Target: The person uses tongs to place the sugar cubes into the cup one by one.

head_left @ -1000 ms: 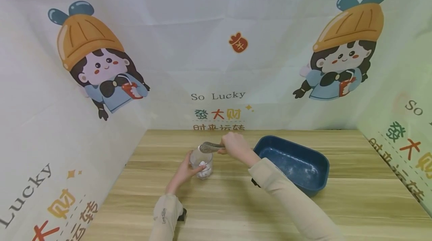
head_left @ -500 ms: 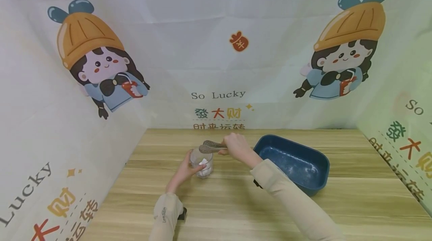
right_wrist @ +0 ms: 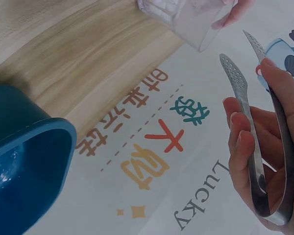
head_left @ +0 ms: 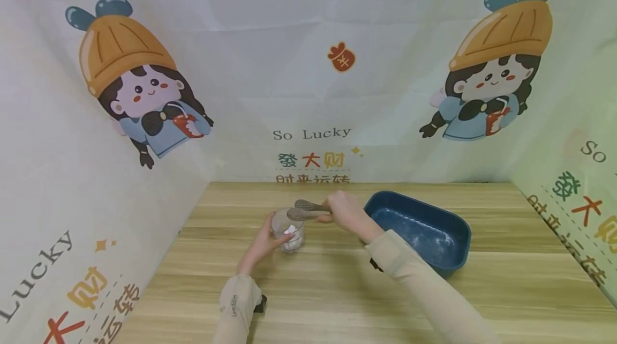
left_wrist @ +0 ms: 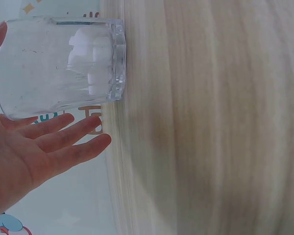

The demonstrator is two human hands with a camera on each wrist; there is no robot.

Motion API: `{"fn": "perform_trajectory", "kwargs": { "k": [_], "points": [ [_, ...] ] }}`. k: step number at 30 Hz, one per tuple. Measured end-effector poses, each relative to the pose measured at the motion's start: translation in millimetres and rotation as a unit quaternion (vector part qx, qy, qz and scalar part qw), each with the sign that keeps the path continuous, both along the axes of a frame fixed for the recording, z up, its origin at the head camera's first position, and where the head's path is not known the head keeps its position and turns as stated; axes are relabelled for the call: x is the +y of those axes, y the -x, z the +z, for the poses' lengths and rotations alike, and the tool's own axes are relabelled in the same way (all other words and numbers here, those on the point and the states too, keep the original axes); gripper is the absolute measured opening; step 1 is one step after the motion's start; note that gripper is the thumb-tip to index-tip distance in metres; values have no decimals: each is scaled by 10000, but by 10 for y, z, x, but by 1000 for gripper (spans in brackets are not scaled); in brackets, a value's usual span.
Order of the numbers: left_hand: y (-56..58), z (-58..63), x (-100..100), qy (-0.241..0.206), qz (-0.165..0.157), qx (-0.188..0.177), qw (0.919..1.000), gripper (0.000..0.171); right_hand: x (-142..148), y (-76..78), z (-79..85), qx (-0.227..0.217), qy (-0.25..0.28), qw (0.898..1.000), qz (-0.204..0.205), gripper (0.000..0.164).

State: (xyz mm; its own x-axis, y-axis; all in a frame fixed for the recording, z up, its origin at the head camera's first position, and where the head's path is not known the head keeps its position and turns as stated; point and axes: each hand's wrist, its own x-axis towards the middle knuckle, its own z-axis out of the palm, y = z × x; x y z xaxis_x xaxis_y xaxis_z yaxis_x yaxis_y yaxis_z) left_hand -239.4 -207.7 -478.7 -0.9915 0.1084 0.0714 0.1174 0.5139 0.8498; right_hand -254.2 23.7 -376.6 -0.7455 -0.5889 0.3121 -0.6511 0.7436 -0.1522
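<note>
My left hand (head_left: 260,243) holds a clear glass (left_wrist: 39,68) upright on the table, thumb on the near side and fingers along the far side. Several white cube-like pieces (left_wrist: 90,58) lie at the bottom of the glass. In my right hand (head_left: 348,214) is a pair of metal tongs (right_wrist: 255,166) with perforated tips. The tongs' arms stand apart, with nothing between the tips. In the head view, the tips hover over the glass's right rim.
A dark blue rectangular basin (head_left: 419,231) stands on the table to the right, partly behind the right forearm. Light specks show on its floor. The wooden table (head_left: 318,290) meets a printed cloth backdrop (head_left: 308,81) at the back.
The tongs' tips, together over the glass a second ago, have spread apart. My right hand has drawn slightly right with them. My left hand keeps its place on the glass.
</note>
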Motion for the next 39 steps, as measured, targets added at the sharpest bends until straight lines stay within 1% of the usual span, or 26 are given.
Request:
{"fn": "perform_trajectory", "kwargs": {
  "k": [4,10,15,20,25,29,30,34,36,39],
  "points": [
    [1,1,0,-4,5,-18,10000,81,44,-17,-12,-12,49,10000,9,39],
    [4,-5,-3,164,37,-95,9998,86,116,-87,-3,-131,399,9991,-83,40],
    [9,-1,-5,227,77,-124,9996,87,176,-137,-13,-189,566,9982,-84,41],
    [10,-3,-1,255,86,-49,9996,85,243,-189,-8,-416,941,9947,49,32],
    [5,-4,2,277,90,-77,9995,86,319,-238,21,-527,1235,9907,203,20],
    [2,-1,3,266,112,-90,9995,86,350,-264,38,-740,1381,9875,176,11],
    [2,-3,2,271,120,-92,9995,86,356,-269,36,-736,1375,9876,151,14],
    [-4,-2,5,301,127,-95,9994,86,361,-285,24,-905,1337,9869,2,43],
    [-8,0,6,300,138,-109,9994,86,356,-297,19,-1049,1384,9848,-80,49],
    [-8,0,8,305,130,-89,9994,87,336,-308,8,-1313,1433,9806,-261,50]
  ]
}}
